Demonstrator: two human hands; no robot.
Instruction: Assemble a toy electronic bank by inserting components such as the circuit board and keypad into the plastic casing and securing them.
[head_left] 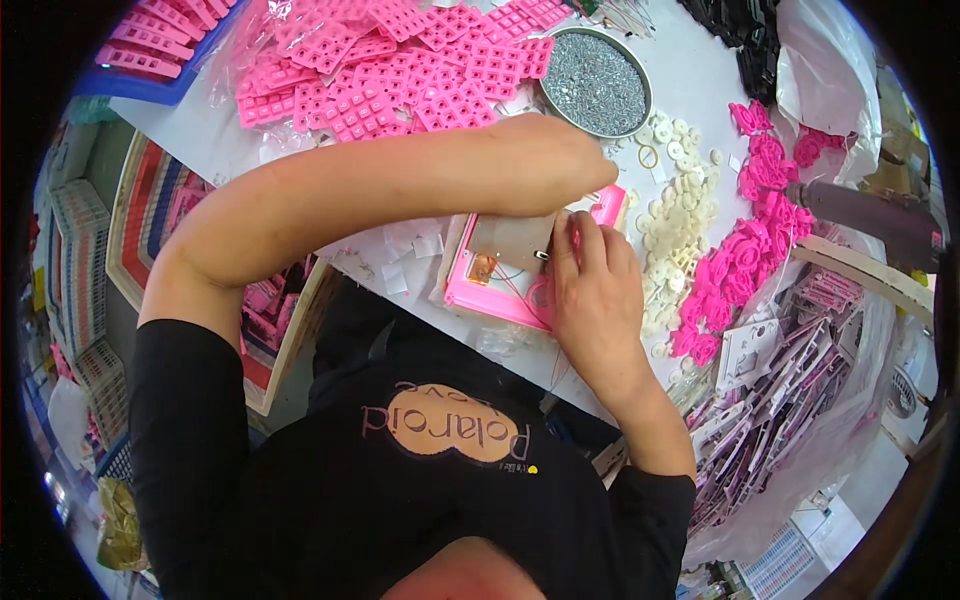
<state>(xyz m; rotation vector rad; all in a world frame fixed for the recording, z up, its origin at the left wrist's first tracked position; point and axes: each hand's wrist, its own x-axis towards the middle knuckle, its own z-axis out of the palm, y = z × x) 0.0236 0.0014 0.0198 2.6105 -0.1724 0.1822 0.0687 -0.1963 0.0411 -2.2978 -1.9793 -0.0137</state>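
A shallow pink plastic housing [480,295] lies on the worktable in front of me. Inside it are a grey plate [505,242], thin red wires and a small copper-coloured part [484,268]. My left arm reaches across from the left, and my left hand [560,160] is bent over the housing's far right side. The back of that hand hides its fingers. My right hand [600,290] rests at the housing's right side with bent fingers drawn together over the inside. What its fingertips pinch is hidden.
Pink keypad pieces [400,75] are heaped at the back. A round tin of small screws [597,82] stands beyond my left hand. White round parts [685,190] and pink rings [750,250] spread to the right, near a dark tool [860,212] and stacked panels [780,390].
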